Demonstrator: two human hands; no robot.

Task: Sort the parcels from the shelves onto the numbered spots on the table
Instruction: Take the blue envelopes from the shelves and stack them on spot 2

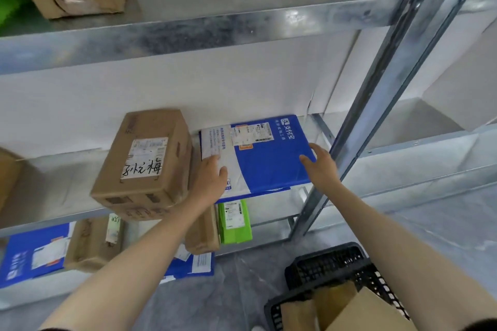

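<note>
L grip (211, 180), R grip (321, 166): blue pkg (269, 166)

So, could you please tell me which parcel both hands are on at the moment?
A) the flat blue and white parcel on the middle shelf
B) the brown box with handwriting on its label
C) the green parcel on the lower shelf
A: the left hand lies on the white end of the flat blue and white parcel, and the right hand touches its right edge.
</note>
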